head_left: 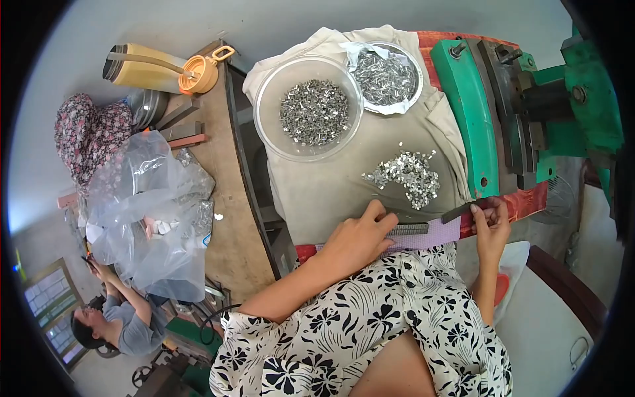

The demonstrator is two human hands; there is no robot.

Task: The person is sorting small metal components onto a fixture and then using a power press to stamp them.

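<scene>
Patterned black-and-cream fabric of the person's garment (pixel 370 331) fills the lower middle of the frame, and both forearms rise from it toward the tabletop (pixel 231 218). At centre, the left hand (pixel 357 238) lies curled with its fingers pressed on a dark ridged metal strip (pixel 409 229), which rests on a lilac strip of cloth (pixel 430 235) along the near edge of a beige cloth (pixel 344 178). To the right of centre, the right hand (pixel 491 225) pinches the end of a dark flat metal bar (pixel 460 212) between thumb and fingertips, just beside the base of a green press machine (pixel 503 112) that takes up the upper right. Just above the hands, a loose heap of small silvery metal pieces (pixel 407 175) lies on the beige cloth. Higher up, near top centre, a clear plastic bowl (pixel 268 126) holds more of the same pieces, and just to its right a smaller metal bowl (pixel 415 73) lined with plastic holds shinier ones. At upper left a yellow thermos jug (pixel 149 68) lies on its side, with a crumpled clear plastic bag (pixel 149 212) below it at mid-left. In the lower left corner another person (pixel 119 321) sits, well apart from the hands.
</scene>
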